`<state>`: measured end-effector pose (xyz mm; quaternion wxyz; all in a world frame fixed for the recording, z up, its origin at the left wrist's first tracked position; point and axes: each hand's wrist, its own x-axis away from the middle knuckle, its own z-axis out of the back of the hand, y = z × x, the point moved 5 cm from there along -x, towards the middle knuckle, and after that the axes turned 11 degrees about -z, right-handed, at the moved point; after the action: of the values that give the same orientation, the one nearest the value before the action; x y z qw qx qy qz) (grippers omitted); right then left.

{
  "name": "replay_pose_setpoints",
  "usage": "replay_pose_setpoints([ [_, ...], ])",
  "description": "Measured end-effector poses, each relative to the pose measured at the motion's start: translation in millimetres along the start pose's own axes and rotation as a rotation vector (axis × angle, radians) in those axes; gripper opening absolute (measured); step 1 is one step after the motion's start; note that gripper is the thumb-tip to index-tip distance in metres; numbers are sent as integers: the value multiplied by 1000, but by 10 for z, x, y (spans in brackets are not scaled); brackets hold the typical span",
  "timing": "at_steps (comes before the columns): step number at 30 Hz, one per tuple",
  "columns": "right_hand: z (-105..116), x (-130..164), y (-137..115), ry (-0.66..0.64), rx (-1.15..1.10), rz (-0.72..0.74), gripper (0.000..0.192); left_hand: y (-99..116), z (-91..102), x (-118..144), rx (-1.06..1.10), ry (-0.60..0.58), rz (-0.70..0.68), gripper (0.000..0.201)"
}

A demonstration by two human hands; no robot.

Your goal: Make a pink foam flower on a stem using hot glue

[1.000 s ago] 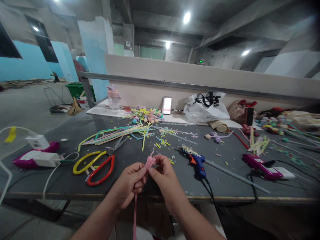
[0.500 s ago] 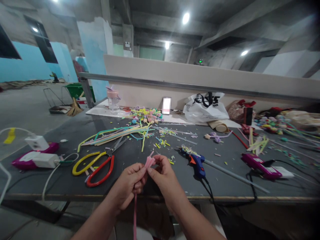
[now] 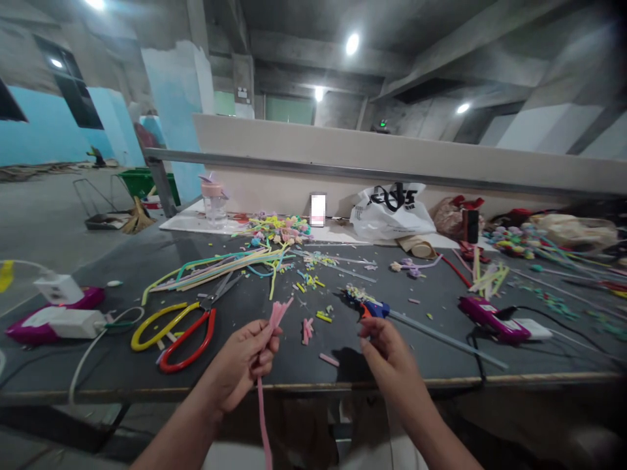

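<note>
Left hand (image 3: 245,356) pinches a long pink fuzzy pipe cleaner (image 3: 267,365); right hand (image 3: 386,352) hovers near the blue hot-glue gun (image 3: 375,309).

The left hand's fingers are clamped together on the pipe cleaner, whose frayed top sticks up above the dark grey surface (image 3: 122,356) while its tail hangs down past the front edge. The right hand holds nothing that can be seen, fingers loosely curled with thumb and forefinger slightly apart, just in front of the glue gun. Between the 2 hands lie short pink cut pieces (image 3: 307,329). To the left rest large scissors with yellow and red handles (image 3: 171,326), and beyond them a bundle of coloured pipe cleaners (image 3: 220,264).
</note>
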<state>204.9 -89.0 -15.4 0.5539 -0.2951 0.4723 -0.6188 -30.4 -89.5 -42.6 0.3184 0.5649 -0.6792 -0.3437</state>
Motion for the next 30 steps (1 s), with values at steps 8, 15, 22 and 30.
replay_pose_setpoints([
  [8, -421, 212, -213, -246, 642, 224, 14, 25, -33, -1, -26, 5, 0, 13],
  [15, -485, 146, -198, -235, 742, 269, 16, 29, -48, 5, -20, 0, -2, 13],
  [22, -512, 91, -107, -203, 672, 255, 23, 20, -36, -3, -48, 8, -15, 14],
  [30, -29, -42, 118, 87, 391, 262, 21, 1, -13, -11, -85, 37, -19, 14],
])
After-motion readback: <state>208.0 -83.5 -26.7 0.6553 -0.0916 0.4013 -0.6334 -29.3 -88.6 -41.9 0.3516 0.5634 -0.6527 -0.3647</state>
